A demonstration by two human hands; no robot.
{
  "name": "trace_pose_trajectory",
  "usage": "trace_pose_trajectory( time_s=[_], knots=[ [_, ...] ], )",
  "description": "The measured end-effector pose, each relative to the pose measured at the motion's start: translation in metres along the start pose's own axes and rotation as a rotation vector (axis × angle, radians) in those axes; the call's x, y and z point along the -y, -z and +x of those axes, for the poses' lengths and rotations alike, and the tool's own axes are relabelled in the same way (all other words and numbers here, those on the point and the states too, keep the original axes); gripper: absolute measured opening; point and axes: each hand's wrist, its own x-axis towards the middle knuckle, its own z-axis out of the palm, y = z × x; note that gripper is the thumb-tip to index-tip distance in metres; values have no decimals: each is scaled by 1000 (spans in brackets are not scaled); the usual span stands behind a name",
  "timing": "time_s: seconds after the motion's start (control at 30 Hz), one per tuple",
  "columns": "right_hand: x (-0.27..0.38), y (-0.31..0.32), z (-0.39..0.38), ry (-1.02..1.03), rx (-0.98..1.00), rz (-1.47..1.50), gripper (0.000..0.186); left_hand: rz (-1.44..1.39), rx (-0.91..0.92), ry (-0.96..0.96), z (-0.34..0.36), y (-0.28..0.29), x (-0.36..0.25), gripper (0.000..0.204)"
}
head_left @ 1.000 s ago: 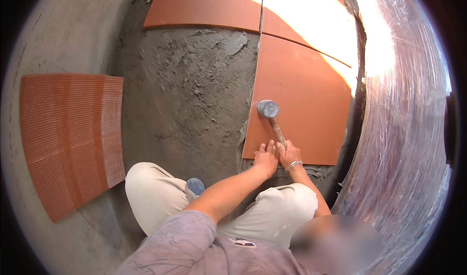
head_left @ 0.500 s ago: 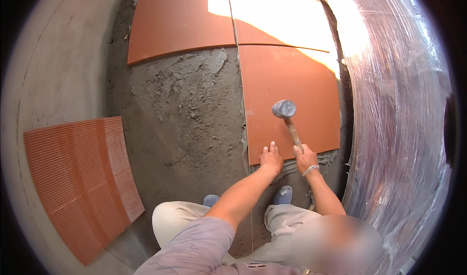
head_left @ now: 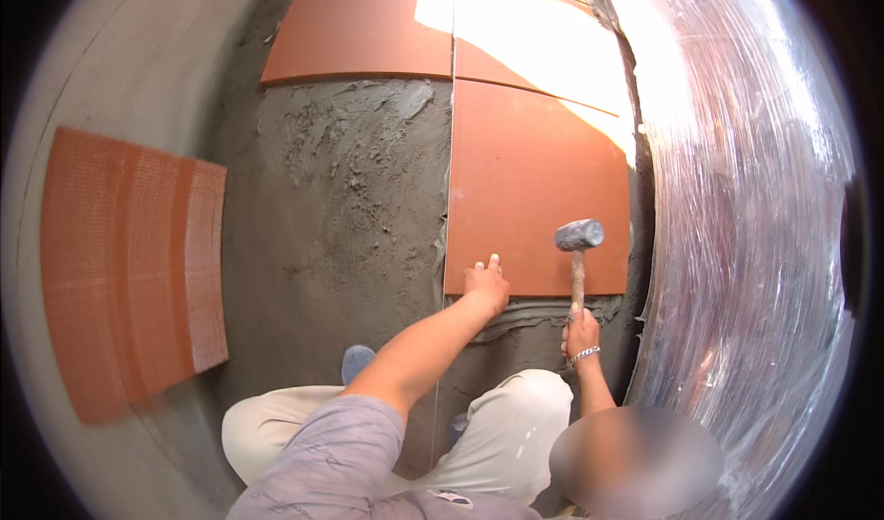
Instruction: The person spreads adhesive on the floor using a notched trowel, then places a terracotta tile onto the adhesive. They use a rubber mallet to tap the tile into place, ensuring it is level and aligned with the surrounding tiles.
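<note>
Mallet [head_left: 577, 264] (handle end) hidden in right hand [head_left: 580, 334]

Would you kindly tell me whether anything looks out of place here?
The ribbed tile at left stands out: its grooved side shows, whereas the smooth tile under the left hand has a plain face up. Grey mortar also sticks out past the smooth tile's near edge.

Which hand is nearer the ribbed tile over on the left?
Left. The left hand is at the smooth tile's near edge, right of the ribbed tile; the right hand, gripping the mallet, is farther right.
</note>
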Motion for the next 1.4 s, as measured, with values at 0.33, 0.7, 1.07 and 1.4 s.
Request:
trace_pose_trajectory(
  time_s=[0.33, 0.7, 1.07, 1.4],
  knots=[
    [-22, 28, 25, 156, -31, -476, 50, -36, -202, 78, -7, -34, -4, 56],
    [12, 48, -8, 494, -159, -583, 58, -77, -246, 146, -13, -68, -10, 58],
    [35, 42, -16, 293, -53, -729, 62, -151, -212, 121, -23, -57, -9, 63],
    [42, 39, -16, 312, -59, -761, 63, -186, -119, 126, -28, -43, -9, 61]
  ],
)
